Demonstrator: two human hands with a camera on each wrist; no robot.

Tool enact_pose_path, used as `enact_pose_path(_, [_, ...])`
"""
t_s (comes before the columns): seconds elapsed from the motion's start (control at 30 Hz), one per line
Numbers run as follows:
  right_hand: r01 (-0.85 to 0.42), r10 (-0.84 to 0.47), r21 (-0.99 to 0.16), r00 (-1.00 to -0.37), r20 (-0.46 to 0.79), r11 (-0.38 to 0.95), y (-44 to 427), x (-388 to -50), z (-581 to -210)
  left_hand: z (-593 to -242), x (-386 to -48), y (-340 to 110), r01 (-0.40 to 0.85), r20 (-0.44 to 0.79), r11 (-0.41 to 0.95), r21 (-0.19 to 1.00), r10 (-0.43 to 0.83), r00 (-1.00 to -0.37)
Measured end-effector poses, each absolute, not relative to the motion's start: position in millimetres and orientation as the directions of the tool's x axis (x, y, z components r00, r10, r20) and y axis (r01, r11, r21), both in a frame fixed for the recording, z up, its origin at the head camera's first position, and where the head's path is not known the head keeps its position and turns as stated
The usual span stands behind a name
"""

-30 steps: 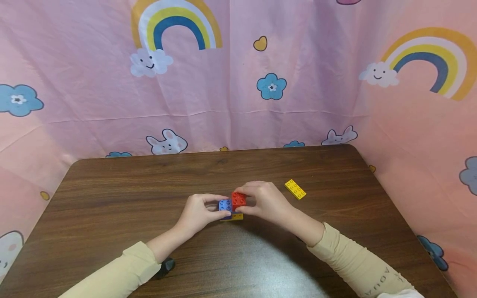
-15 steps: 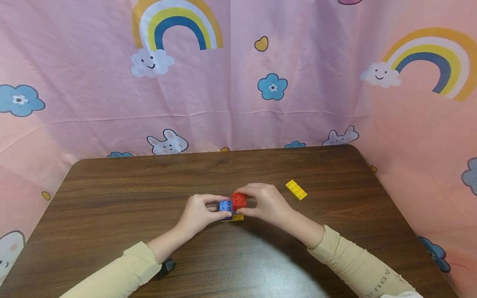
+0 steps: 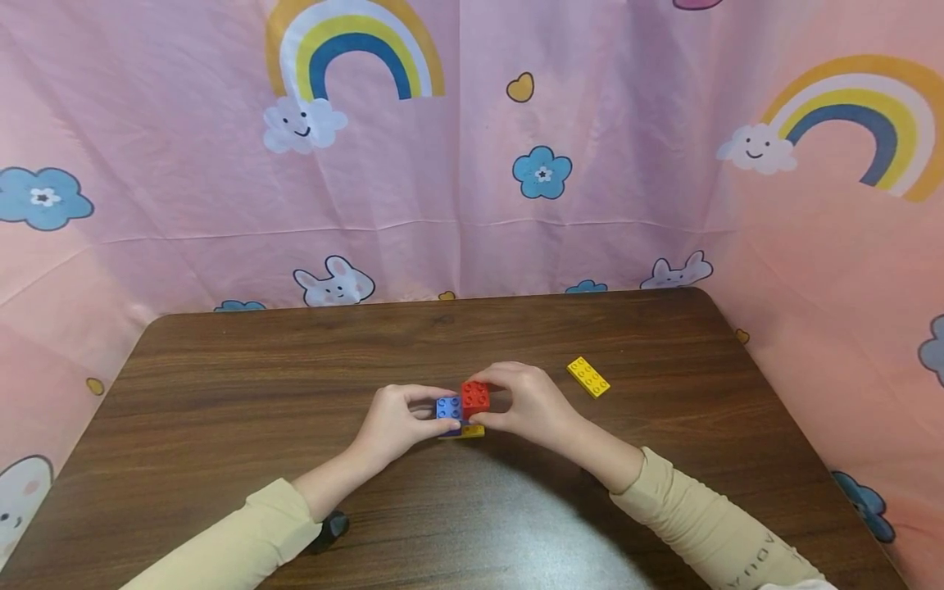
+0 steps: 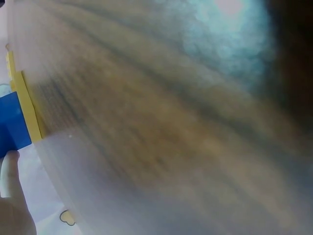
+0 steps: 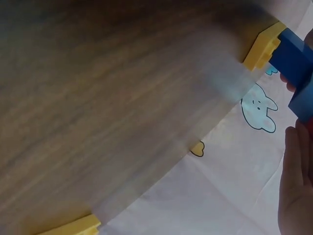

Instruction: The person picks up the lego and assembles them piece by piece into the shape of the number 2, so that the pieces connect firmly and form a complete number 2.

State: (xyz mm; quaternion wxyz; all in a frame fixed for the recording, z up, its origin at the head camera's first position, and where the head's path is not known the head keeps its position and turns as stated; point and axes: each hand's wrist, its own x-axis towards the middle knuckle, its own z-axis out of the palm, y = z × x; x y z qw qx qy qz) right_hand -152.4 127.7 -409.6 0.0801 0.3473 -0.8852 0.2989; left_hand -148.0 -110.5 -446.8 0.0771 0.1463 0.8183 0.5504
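Blue block (image 3: 448, 406) stands near the middle of the table (image 3: 332, 348), and the left hand (image 3: 393, 419) pinches it. It sits above a yellow plate (image 3: 474, 431), so that part looks done. Next comes a red block (image 3: 475, 396), pinched by the right hand (image 3: 537, 404); I can't tell if it's pushed on tight. Farther right, a loose yellow plate (image 3: 587, 377) lies apart, not joined yet.

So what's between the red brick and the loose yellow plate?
The right hand, as the head view shows: its fingers grip the red brick, then bare table separates hand from loose plate.
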Motion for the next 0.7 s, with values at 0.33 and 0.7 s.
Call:
enact_pose_path(0.33, [-0.604, -0.536, -0.564, -0.786, 0.307, 0.563, 130.3, -153.0, -415.4, -448.1, -148.0, -111.7, 0.164, 0.041, 0.356, 0.920, 0.330, -0.943])
enact_pose_path(0.7, [-0.598, -0.539, -0.559, -0.790, 0.292, 0.575, 134.5, -153.7, -417.6, -445.8, -147.1, -110.2, 0.157, 0.031, 0.374, 0.914, 0.321, -0.946])
